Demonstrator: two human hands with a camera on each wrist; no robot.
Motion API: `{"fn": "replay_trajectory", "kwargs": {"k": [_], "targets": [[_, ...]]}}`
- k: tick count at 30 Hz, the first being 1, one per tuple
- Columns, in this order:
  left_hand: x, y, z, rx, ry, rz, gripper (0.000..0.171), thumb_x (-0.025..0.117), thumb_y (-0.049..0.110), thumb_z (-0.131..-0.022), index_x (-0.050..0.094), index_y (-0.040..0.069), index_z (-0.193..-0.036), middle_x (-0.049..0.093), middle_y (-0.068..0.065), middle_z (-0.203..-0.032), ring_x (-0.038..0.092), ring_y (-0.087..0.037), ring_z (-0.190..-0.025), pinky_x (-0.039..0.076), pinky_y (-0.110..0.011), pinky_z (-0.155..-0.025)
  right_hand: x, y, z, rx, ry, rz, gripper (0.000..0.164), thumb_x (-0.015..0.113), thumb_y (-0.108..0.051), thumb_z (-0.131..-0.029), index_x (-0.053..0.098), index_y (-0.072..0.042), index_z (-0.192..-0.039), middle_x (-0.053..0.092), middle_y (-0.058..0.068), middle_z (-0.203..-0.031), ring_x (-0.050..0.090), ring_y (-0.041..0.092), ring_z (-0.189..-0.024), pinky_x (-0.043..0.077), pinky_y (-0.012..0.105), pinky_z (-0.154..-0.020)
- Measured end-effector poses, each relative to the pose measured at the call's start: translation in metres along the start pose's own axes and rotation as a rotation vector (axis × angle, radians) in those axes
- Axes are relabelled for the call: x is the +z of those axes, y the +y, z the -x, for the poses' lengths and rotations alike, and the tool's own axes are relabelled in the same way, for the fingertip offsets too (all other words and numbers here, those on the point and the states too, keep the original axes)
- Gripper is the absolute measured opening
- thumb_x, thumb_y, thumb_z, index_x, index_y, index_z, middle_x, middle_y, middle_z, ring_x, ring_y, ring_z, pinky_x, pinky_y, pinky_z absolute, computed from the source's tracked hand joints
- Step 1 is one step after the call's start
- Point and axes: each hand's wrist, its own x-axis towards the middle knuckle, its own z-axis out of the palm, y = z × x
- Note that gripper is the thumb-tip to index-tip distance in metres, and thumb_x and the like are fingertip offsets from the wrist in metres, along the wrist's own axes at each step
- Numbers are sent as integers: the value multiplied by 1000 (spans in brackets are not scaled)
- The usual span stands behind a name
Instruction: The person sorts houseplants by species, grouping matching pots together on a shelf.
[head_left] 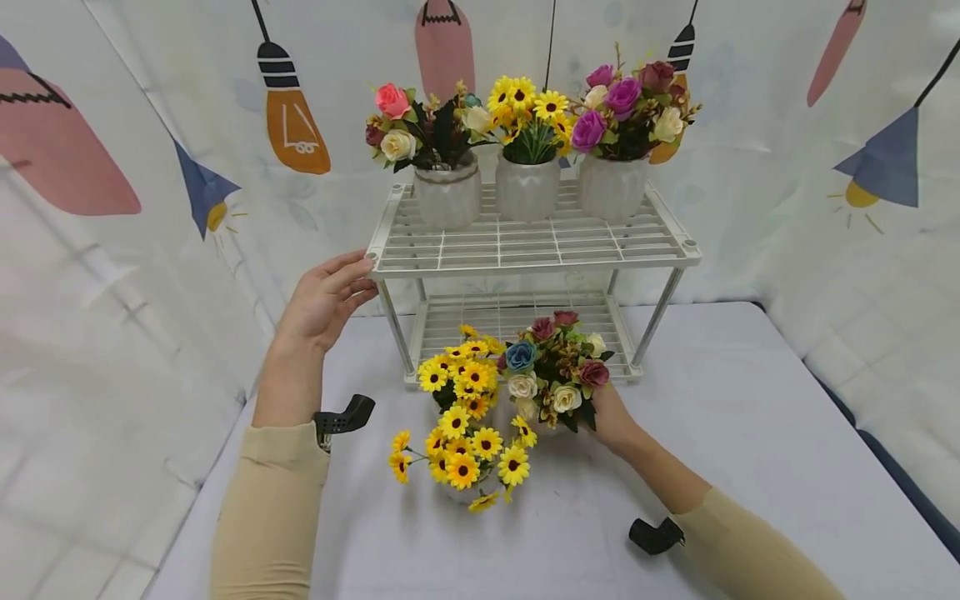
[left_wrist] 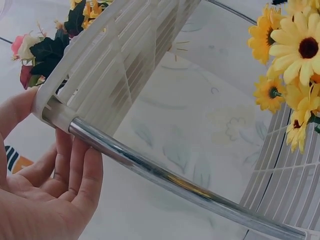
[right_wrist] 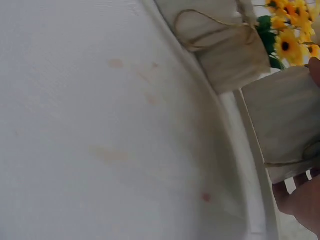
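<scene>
My left hand [head_left: 322, 302] holds the front left corner of a white two-tier shelf rack [head_left: 525, 268]. In the left wrist view its thumb lies at the corner and the fingers curl under it, beside the metal post [left_wrist: 150, 167]. My right hand [head_left: 611, 419] grips a pale flowerpot [right_wrist: 287, 120] tied with twine. Blue, cream and dark red roses [head_left: 558, 367] fill that pot, right at the lower tier's front edge. Most of the right hand is hidden by the flowers and pot. Left of it are two bunches of yellow daisies [head_left: 465, 379], one nearer me.
On the top tier stand three white pots: pink and cream roses [head_left: 397, 125], yellow daisies [head_left: 528, 108] and purple roses [head_left: 622, 100]. The rack stands on a white-covered table [head_left: 720, 400]. A patterned curtain [head_left: 337, 83] hangs behind it.
</scene>
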Motion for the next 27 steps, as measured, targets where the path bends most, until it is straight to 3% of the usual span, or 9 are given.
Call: {"fn": "replay_trajectory", "kwargs": {"k": [6, 11, 19, 23, 27], "targets": [[0, -1, -1, -4, -3, -6, 56, 70, 18, -101, 47, -6, -146, 66, -6, -116, 61, -17, -97, 49, -28, -97, -18, -1, -8, 121, 106, -74, 40, 64, 8, -91, 56, 13, -130, 63, 27, -123, 57, 34, -114, 49, 42, -97], [0, 0, 0, 6, 3, -6, 57, 71, 19, -101, 46, -6, -146, 66, -7, -117, 61, -17, -98, 49, -29, -98, -26, 4, -27, 234, 189, -275, 61, 75, -4, -93, 47, 2, -147, 55, 19, -142, 48, 26, -131, 40, 30, -106], [-1, 0, 0, 5, 13, -10, 57, 72, 18, -100, 47, -6, -146, 66, -5, -113, 60, -17, -96, 49, -28, -97, -24, 14, -43, 365, 305, -404, 67, 68, -5, -97, 36, -2, -156, 45, 15, -152, 39, 20, -139, 34, 31, -112], [-1, -1, 0, 8, 12, -12, 57, 72, 18, -100, 47, -6, -145, 67, -4, -112, 60, -18, -96, 50, -28, -96, -19, 19, -50, 401, 368, -439, 67, 68, -3, -96, 36, -1, -155, 47, 15, -150, 42, 19, -135, 40, 21, -102], [-1, -2, -1, 12, 6, -1, 55, 71, 17, -100, 48, -6, -144, 67, -4, -112, 61, -18, -96, 50, -28, -96, -12, 25, -58, 419, 415, -547, 72, 73, 1, -92, 37, -1, -154, 50, 14, -148, 48, 16, -131, 48, 17, -90]]}}
